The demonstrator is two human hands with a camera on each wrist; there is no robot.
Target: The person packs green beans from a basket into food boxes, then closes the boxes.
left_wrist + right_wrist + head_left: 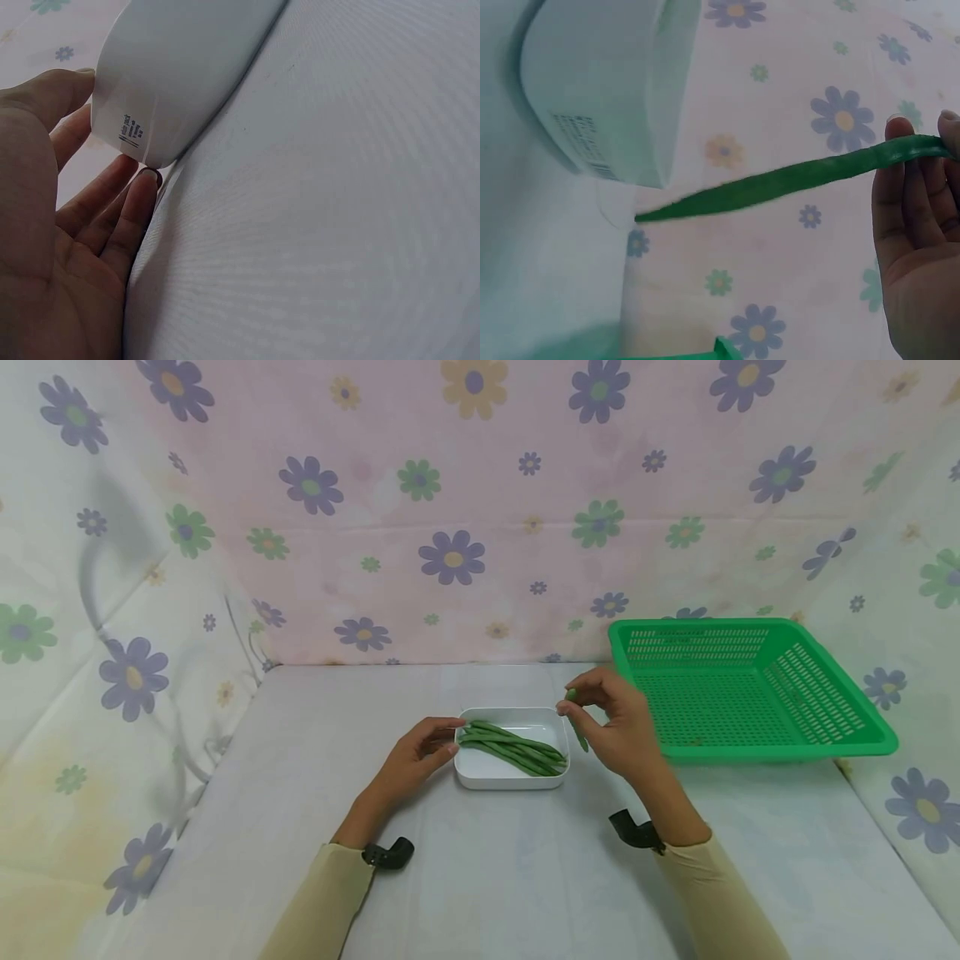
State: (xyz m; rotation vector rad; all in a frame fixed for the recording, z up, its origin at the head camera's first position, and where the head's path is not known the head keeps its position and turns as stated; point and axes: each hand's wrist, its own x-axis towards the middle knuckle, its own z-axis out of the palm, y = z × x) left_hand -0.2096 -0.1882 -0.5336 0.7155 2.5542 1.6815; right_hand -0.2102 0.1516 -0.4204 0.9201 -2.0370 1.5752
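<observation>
A small white rectangular dish (512,783) stands on the table with several long green beans (513,748) lying in it. At its left end, my left hand (411,758) holds the rim with thumb and fingertips. The left wrist view shows those fingers (139,202) against the dish's printed outer wall (180,75). Just past the dish's right end, my right hand (617,727) pinches a single green bean (765,187) by one end. This bean hangs down, its pointed tip free, close to the dish in the right wrist view.
A large green slotted basket (772,752) stands on the right, close behind my right hand. Flower-printed cloth (495,610) rises behind the table and along both sides. White cloth (480,877) covers the tabletop.
</observation>
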